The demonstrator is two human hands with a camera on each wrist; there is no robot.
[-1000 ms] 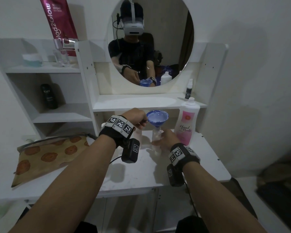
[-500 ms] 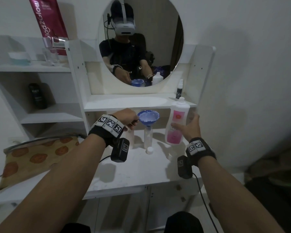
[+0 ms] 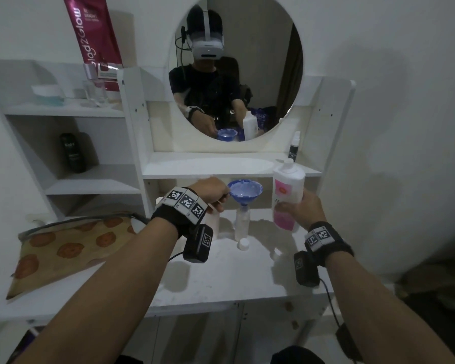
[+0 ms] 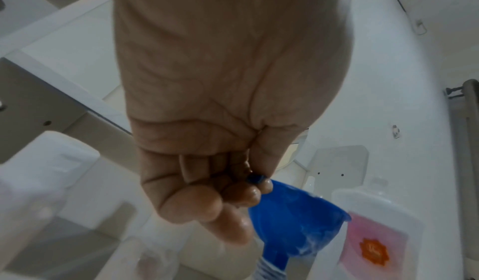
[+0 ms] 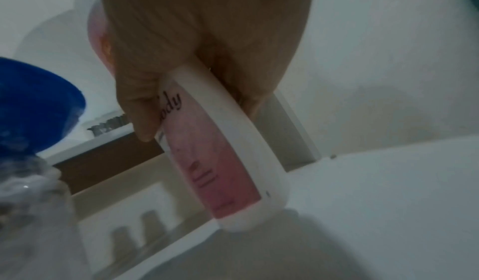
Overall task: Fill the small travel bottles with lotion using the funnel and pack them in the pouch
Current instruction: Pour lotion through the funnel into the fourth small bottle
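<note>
A blue funnel [image 3: 244, 191] smeared with white lotion stands in the neck of a small clear travel bottle [image 3: 242, 224] on the white table [image 3: 221, 274]. My left hand [image 3: 216, 195] pinches the funnel's rim tab; in the left wrist view the left hand [image 4: 249, 184] holds the funnel [image 4: 293, 212] by that tab. My right hand [image 3: 297, 208] grips the white and pink lotion bottle [image 3: 286, 195] and holds it upright just right of the funnel; the right wrist view shows the lotion bottle [image 5: 223, 161] clear of the tabletop. A small white cap [image 3: 243, 244] lies in front of the travel bottle.
A tan pouch [image 3: 69, 248] with orange round prints lies at the table's left. Another pale container [image 3: 213, 219] stands behind my left hand. A shelf [image 3: 221, 166] runs under the round mirror, with a small dark spray bottle [image 3: 294, 151] on it. Side shelves hold jars at left.
My right hand left the travel bottle, reached right, took hold of the lotion bottle and lifted it. The left hand stayed on the funnel.
</note>
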